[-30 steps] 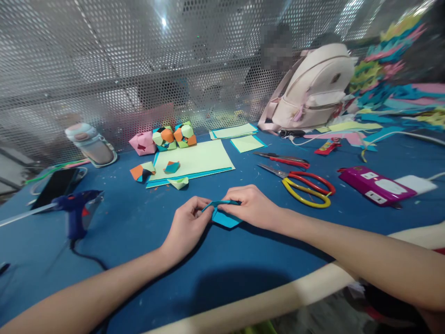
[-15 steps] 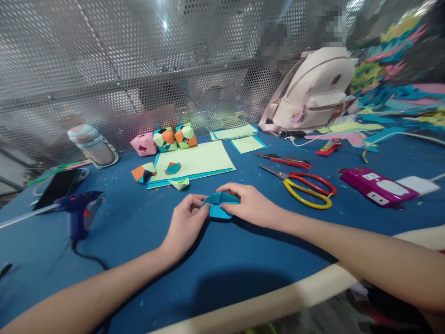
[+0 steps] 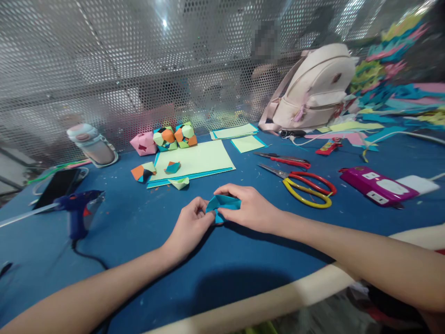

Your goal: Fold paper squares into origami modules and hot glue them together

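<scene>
Between my two hands is a small piece of folded blue paper [image 3: 224, 202], held just above the blue tabletop. My left hand [image 3: 193, 222] pinches its left end, thumb in front. At the other end, my right hand [image 3: 246, 206] has its thumb on the near side and its fingers over the far edge. Part of the paper is hidden by my fingers. Beyond it lie a folded green paper piece [image 3: 180, 183], a small blue-and-orange folded piece [image 3: 173, 167] and an orange, green and blue folded piece [image 3: 143, 172].
Green and blue paper sheets [image 3: 205, 160] lie behind my hands, near folded paper balls [image 3: 166, 139]. Scissors [image 3: 299, 183] and a purple power strip [image 3: 377, 185] are on the right. A glue gun [image 3: 79, 211], a phone [image 3: 57, 188] and a bottle [image 3: 92, 144] occupy the left. A backpack [image 3: 316, 90] stands behind.
My left hand has shifted slightly right, closer to my right hand. The blue paper's near flap is bent differently, and its upper part stands more open.
</scene>
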{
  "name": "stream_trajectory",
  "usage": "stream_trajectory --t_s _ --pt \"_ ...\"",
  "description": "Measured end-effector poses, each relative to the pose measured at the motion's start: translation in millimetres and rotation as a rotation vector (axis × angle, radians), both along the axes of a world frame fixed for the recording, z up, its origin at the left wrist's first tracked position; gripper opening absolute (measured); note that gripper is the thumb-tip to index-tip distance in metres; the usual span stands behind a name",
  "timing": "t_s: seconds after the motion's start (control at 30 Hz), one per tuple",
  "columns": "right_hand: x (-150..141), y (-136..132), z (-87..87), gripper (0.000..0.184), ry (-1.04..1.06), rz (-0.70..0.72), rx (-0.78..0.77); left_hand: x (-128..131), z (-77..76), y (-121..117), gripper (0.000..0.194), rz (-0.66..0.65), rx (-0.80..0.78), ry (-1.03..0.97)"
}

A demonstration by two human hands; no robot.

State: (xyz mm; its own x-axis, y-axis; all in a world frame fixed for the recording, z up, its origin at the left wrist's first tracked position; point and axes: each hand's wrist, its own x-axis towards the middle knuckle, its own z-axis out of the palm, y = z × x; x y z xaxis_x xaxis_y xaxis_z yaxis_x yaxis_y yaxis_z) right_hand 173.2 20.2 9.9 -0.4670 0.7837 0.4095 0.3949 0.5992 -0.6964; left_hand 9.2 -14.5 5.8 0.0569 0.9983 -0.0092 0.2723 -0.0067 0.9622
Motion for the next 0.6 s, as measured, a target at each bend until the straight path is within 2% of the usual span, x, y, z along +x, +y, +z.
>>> stream_trajectory --t_s 0.13,0.33,0.43,0.6 --pt "2.1 2.4 -2.3 0.021 -0.005 -0.015 0.084 -0.3 0.2 -0.6 0.019 -0.034 -0.031 0.021" --pt "6.9 2.8 -2.0 0.025 -0.075 0.136 0.207 -1.7 4.7 2.1 0.019 -0.155 -0.014 -0.028" --pt "6.5 1.4 -0.5 0.029 -0.032 0.065 0.179 -4.4 1.4 5.0 0.021 -0.088 0.024 0.050" --pt "4.0 -1.0 0.8 0.039 0.039 -0.034 0.037 -5.9 -1.7 6.8 0.022 0.069 0.088 0.068"
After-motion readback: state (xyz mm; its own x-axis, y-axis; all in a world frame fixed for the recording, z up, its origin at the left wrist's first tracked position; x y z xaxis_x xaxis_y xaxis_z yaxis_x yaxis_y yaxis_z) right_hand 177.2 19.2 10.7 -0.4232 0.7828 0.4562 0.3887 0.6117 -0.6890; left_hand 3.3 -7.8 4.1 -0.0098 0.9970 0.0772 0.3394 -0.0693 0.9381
